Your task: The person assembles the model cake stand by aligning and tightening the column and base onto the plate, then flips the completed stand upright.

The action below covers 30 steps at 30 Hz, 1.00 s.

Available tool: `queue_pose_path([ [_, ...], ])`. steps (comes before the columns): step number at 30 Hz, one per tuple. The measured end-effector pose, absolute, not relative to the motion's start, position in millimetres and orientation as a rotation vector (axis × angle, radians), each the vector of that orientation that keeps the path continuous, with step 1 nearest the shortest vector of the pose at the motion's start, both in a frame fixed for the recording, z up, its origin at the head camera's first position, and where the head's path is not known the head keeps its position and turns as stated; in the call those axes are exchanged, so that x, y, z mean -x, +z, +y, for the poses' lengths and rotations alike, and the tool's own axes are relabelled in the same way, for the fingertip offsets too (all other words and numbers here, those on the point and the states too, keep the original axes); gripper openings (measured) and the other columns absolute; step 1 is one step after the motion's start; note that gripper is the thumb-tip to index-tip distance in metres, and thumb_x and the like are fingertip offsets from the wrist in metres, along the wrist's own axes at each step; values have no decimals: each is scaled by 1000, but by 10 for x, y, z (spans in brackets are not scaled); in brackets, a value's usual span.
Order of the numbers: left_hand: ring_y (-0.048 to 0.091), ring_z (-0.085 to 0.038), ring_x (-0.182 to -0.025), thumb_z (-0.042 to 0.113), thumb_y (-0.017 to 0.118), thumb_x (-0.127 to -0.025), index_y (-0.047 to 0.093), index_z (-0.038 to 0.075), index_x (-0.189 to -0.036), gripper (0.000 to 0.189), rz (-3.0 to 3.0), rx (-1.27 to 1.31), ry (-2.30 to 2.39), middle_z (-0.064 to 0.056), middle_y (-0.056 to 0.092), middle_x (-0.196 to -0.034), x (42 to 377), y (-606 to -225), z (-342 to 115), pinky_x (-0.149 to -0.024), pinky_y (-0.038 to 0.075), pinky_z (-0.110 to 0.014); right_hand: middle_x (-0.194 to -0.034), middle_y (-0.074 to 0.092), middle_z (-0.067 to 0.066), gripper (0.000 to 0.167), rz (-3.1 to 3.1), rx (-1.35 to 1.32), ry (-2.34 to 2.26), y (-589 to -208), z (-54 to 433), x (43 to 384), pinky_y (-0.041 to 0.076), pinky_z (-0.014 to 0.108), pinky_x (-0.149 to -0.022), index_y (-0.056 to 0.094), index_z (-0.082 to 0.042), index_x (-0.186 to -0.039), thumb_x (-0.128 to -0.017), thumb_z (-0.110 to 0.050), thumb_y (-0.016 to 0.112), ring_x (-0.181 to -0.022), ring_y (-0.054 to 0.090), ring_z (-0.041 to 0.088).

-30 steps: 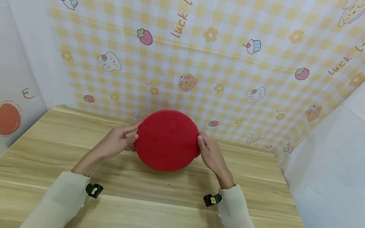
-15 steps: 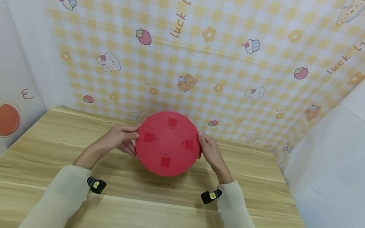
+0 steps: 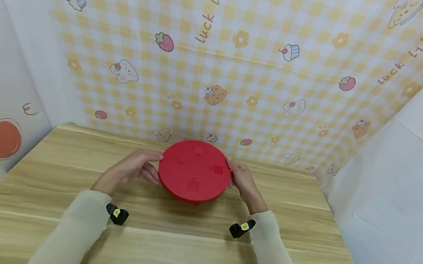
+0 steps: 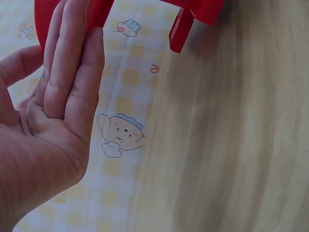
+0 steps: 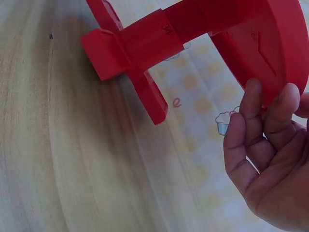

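A small red round table [image 3: 196, 169] stands at mid-height in the head view, its round top tilted a little and marked with several square recesses. Below the top, the right wrist view shows its post [image 5: 154, 38] and crossed feet [image 5: 150, 99]. My left hand [image 3: 136, 167] holds the left rim, thumb on one side and fingers on the other; the left wrist view shows those fingers [image 4: 84, 84] fairly straight. My right hand [image 3: 243, 180] grips the right rim with curled fingers [image 5: 239, 140]. Whether the feet touch the wood I cannot tell.
The wooden tabletop [image 3: 168, 252] spreads beneath both arms. A checked cloth backdrop [image 3: 236, 78] rises close behind the red table. White cloth walls [image 3: 393, 203] flank both sides. A black wrist camera [image 3: 117, 214] sits on each wrist.
The red table has come down slightly and its top has swung flatter, with the square recesses now showing. Both hands have kept hold of the rim and shifted with it.
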<state>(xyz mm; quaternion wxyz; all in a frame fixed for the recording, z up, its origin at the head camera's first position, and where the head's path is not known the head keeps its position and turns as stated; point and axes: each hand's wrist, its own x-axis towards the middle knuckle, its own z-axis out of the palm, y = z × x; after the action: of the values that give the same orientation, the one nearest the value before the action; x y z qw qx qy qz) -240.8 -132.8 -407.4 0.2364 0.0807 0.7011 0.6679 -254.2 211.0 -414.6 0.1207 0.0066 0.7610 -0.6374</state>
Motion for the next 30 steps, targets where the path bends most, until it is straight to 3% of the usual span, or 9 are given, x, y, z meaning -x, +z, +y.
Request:
queue_pose_path([
  [7, 75, -29, -69, 27, 48, -103, 51, -6, -138, 49, 1902, -207, 1821, -11, 73, -68, 2424, -4156, -1343, -80, 60, -46, -49, 49, -1, 50, 2223, -40, -1853, -4223, 2106, 2564, 41, 24, -54, 61, -12, -69, -105, -41, 45, -45, 44, 12],
  [16, 75, -25, -70, 35, 49, -103, 37, 5, -152, 59, 1871, -151, 1815, -8, 72, -72, 2371, -4237, -1353, -83, 59, -42, -48, 43, -2, 55, 2297, -49, -1835, -4307, 2101, 2556, 37, 25, -52, 52, -14, -59, -102, -49, 48, -47, 41, 14],
  [30, 75, -24, -71, 36, 48, -104, 36, 2, -152, 60, 1914, -156, 1794, -7, 72, -72, 2337, -4228, -1335, -81, 60, -41, -51, 47, 1, 52, 2342, -20, -1784, -4285, 2128, 2545, 47, 28, -55, 57, -12, -65, -102, -47, 49, -47, 45, 14],
])
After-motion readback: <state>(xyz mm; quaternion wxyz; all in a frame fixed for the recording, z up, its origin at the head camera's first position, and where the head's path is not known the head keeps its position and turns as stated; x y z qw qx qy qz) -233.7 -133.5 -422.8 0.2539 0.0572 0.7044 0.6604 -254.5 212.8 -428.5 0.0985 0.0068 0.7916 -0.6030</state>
